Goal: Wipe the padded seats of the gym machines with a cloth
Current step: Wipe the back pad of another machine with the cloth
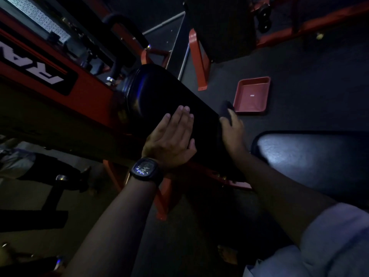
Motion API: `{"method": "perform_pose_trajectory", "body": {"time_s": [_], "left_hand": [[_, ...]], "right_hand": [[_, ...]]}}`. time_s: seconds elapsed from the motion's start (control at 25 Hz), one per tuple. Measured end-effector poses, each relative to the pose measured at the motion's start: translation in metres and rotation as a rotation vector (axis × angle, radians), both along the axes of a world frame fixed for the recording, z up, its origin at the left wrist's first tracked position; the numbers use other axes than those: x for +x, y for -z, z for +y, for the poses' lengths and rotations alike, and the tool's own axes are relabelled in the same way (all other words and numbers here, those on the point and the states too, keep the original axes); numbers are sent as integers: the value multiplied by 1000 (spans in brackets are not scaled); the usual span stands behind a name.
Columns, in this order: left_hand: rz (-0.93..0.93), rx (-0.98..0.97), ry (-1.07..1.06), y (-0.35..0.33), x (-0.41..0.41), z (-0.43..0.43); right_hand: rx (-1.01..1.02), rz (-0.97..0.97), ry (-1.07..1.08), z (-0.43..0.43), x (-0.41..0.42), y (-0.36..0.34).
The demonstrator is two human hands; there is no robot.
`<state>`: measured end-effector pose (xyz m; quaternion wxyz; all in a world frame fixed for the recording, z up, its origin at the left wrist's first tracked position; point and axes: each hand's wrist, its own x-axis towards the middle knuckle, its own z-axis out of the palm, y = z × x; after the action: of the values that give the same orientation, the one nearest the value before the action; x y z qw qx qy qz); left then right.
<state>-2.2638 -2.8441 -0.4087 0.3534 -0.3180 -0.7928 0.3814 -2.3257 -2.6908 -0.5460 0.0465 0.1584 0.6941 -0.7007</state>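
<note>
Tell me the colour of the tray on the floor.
The tray is red; head view.

Dim gym: dark rubber floor (309, 76), orange machine frames (199, 62), red tray (252, 95).

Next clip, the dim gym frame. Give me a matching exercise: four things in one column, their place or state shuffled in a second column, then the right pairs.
Things
1. left hand
2. right hand
3. tray
4. watch

Place or state
a. red, lying on the floor
b. worn just behind the left hand
c. fingers straight, flat on the black pad
d. grips a dark cloth at the pad's end

Pairs: 1-c, 2-d, 3-a, 4-b
</note>
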Motion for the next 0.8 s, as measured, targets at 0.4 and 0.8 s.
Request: {"method": "perform_pose_trajectory", "body": {"time_s": [0.4,0.8], "left_hand": [[-1,-15,5,2,0,-2],[0,-13,-22,-1,-1,1]], "right_hand": [[122,-27,-38,-6,34,-9],[122,278,-42,-21,79,-18]]}}
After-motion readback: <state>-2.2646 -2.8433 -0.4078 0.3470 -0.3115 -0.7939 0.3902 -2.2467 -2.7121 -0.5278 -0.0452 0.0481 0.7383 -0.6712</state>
